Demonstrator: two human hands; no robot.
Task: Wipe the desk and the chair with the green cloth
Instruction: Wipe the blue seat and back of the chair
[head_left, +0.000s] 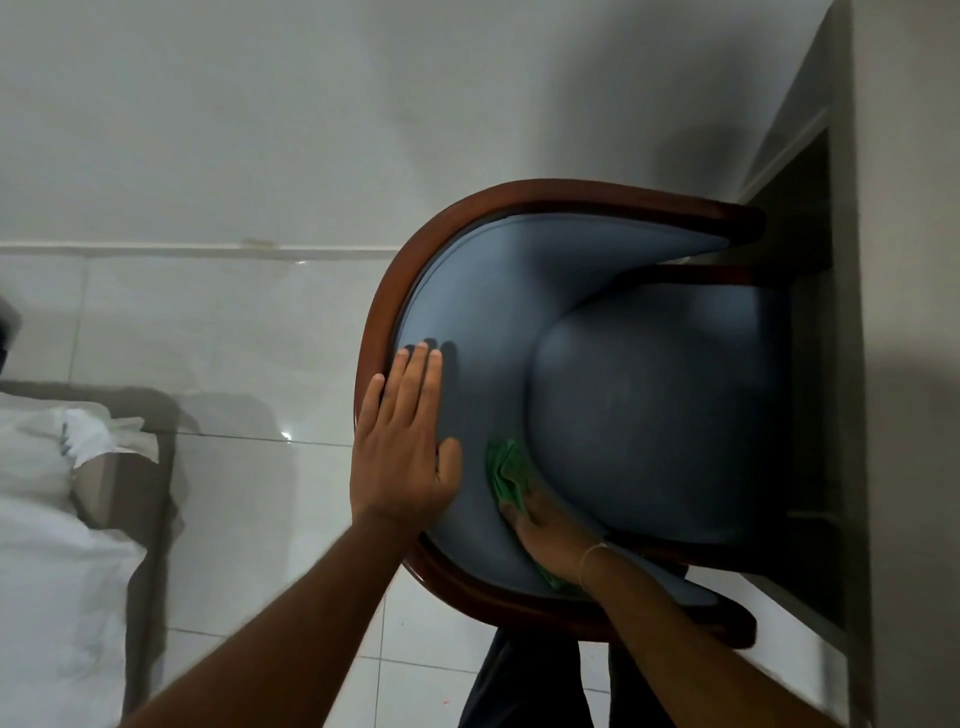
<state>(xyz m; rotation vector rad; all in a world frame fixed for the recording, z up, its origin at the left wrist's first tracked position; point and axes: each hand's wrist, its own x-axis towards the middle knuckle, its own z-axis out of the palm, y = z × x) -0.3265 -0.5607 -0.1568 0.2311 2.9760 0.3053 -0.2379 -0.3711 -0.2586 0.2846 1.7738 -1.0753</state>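
The right hand (545, 525) presses the crumpled green cloth (506, 470) into the crease between backrest and seat of the blue-padded, wooden-rimmed chair (649, 395) — unwiped padding lies ahead of it; the left hand (402, 441) lies spread flat on the backrest.

Dim, cool indoor light — soft, slightly noisy throughout. Glare spots sit on the glossy floor (249, 395). The left hand (402, 441) throws finger shadows onto the chair (498, 332); the recess under the desk (810, 364) is dark. Wide-angle distortion bends the edges — forearms blur near the bottom.
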